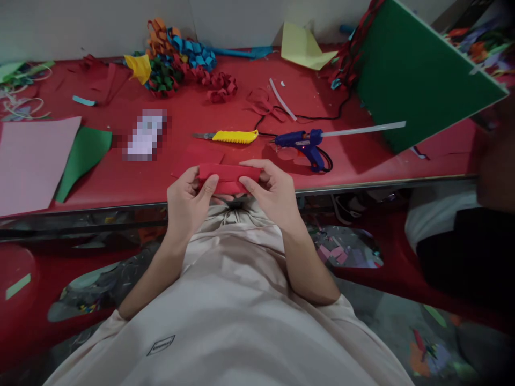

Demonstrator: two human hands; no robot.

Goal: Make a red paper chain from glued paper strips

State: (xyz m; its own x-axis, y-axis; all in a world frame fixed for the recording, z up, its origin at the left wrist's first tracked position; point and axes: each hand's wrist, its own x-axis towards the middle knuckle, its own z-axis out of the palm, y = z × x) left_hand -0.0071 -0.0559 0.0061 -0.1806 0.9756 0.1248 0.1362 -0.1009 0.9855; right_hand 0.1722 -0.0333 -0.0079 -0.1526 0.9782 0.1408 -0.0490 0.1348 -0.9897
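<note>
Both of my hands hold a folded piece of red paper (228,172) just above the table's front edge. My left hand (189,198) grips its left end, thumb pressed on the front face. At the right end my right hand (273,190) pinches it the same way, with the fingers behind. A fold line runs along the paper's length. Beyond the hands lies a yellow utility knife (235,137) with its blade out to the left. To its right rests a blue hot glue gun (303,146), a small red light showing and a clear glue stick (364,128) sticking out behind.
On the red table (193,118) are a blurred-out pale object (145,135), pink paper (36,161), green paper (83,155) and colourful paper chains (173,59). A green board (418,75) stands tilted at the right. Another person's arm (497,155) is at the far right.
</note>
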